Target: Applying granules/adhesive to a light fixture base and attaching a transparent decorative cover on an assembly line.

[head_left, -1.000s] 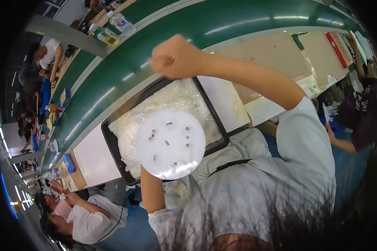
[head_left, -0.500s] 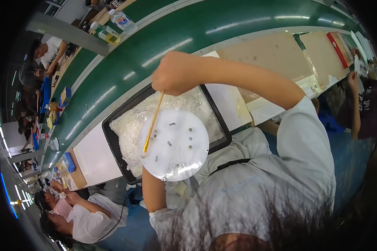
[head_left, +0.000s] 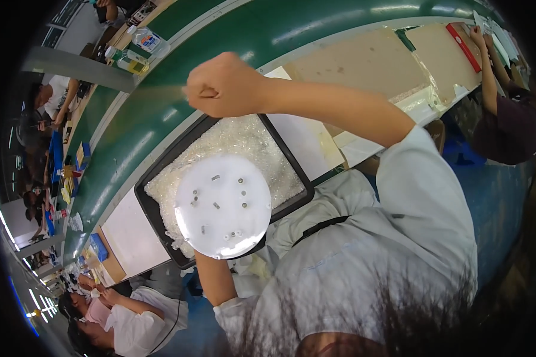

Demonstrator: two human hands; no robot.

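My right hand (head_left: 226, 85) is closed in a fist above the far side of the tray. It grips a thin wooden-coloured stick (head_left: 161, 93), smeared by motion and pointing left. Below, my left forearm (head_left: 214, 279) reaches under a round white disc (head_left: 223, 217). The disc hides my left hand, which appears to hold it up from beneath. Several small metal pieces and short fittings sit on the disc's face. Under the disc lies a black tray (head_left: 289, 209) filled with clear, glittering granules (head_left: 244, 140).
A green bench (head_left: 131, 137) curves along the far side. Two bottles (head_left: 147, 43) stand on it at the upper left. Brown board (head_left: 345, 62) covers the surface at right, near a red-edged box (head_left: 463, 47). Other people sit at lower left, far left and right.
My right hand has moved up and left, swinging the stick away from the disc to point left. The disc and tray appear further left in view.
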